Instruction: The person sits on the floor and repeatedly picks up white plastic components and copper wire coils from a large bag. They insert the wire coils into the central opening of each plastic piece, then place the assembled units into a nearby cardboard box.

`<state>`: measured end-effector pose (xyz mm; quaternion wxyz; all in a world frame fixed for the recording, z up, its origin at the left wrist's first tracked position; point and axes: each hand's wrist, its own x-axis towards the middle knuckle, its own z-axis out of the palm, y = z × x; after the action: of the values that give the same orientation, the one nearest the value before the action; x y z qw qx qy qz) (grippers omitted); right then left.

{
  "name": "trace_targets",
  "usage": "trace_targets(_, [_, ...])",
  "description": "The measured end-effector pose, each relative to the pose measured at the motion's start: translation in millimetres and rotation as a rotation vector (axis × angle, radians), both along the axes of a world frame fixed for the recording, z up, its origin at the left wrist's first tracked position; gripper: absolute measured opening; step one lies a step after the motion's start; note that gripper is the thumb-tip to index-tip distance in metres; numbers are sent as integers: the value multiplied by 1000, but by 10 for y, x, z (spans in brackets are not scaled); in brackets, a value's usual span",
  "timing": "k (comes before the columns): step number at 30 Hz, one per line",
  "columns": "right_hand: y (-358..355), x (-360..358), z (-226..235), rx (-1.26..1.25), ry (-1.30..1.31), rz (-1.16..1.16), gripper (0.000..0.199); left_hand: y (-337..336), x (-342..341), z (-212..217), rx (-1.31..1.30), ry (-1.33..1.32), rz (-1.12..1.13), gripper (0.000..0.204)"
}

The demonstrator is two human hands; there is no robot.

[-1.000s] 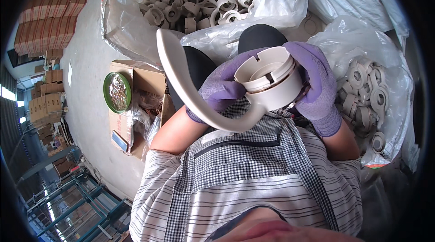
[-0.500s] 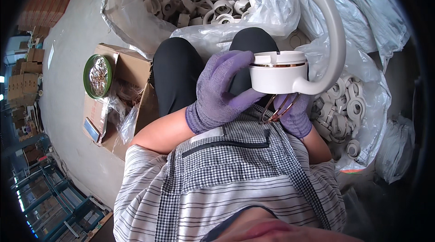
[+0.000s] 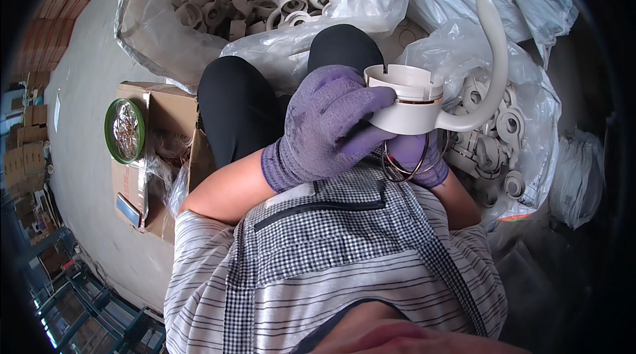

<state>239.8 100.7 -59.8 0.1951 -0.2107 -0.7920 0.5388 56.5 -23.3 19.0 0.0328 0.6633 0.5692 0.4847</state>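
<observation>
My left hand (image 3: 328, 125), in a purple glove, grips the round body of a white plastic part (image 3: 412, 102) with a long curved handle that rises to the right. A thin copper-coloured band runs round the part's rim. My right hand (image 3: 414, 155), also in a purple glove, sits under the part, mostly hidden, with several thin metal rings (image 3: 402, 167) hanging from its fingers. Both hands are above my lap, close to my chest.
A clear plastic bag (image 3: 165, 29) of white plastic parts lies ahead of my knees. Another bag (image 3: 530, 122) of similar parts is at my right. An open cardboard box (image 3: 159, 129) with a green round tin (image 3: 124, 130) sits on the floor to my left.
The part was turned: its handle swung from the left side over to the right and now points up. My right hand moved from the part's side to beneath it.
</observation>
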Motion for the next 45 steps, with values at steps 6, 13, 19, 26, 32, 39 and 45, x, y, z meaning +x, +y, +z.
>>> trace_targets(6, [-67,-171,40,-947,513,29,45,95,134,-155,58,-151,64,43])
trace_targets(13, [-54,81,59,-655,345,-243,31,300,121,-278,-107,-256,-142,45])
trace_targets(19, [627,920,-314,-1202,808,-599,57,225,25,-636,-278,-427,-158,43])
trace_targets(26, [1628,2258,-989,-900,998,-586,79,179,-121,-543,-351,-332,-193,41])
trace_targets(32, [2229,3394,-1119,-1221,1184,-742,109,115,-615,-483,-354,-150,-55,44])
trace_targets(39, [1310,2102,-538,-955,574,-939,54,950,-2305,-1265,-694,167,371,59])
trace_targets(45, [434,98,-124,-1112,309,-449,34,2015,-3019,-2274,-1161,232,432,85])
